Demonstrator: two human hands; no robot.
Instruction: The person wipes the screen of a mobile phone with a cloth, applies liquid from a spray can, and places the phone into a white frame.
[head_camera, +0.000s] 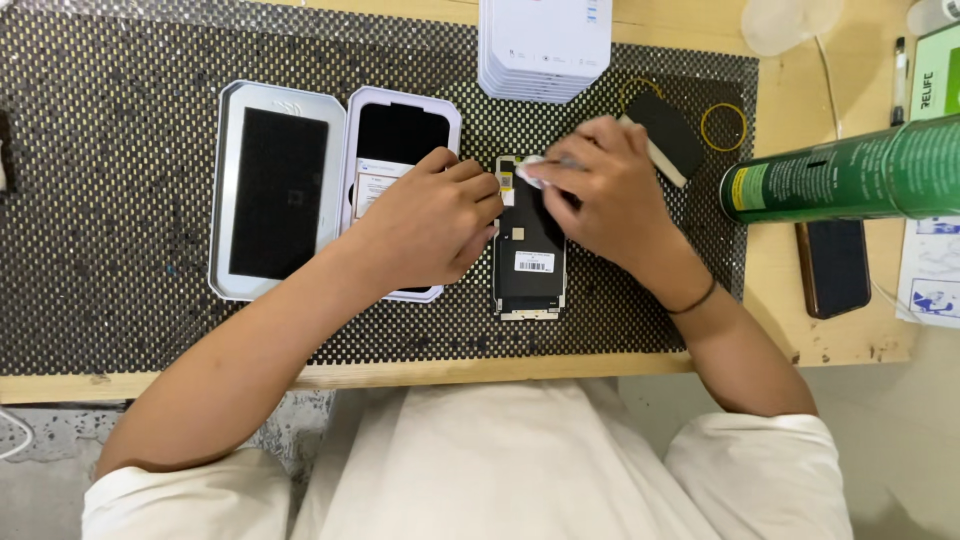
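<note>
A phone screen panel (530, 265) lies face down on the black perforated mat (110, 200), its dark back and a small barcode sticker showing. My left hand (430, 225) rests on the mat at the panel's left edge, fingers curled against it. My right hand (600, 185) presses a small white wipe (531, 170) onto the panel's upper part, pinched between thumb and fingers. A dark band circles my right wrist.
Left of the panel lie an open white tray lid (275, 190) and a tray (400, 135) holding another dark screen. A stack of white boxes (545, 50) sits behind. A green cylinder (840, 180), a dark phone (833, 265), a black-and-white sponge block (665, 135) and yellow rubber bands (723, 127) lie right.
</note>
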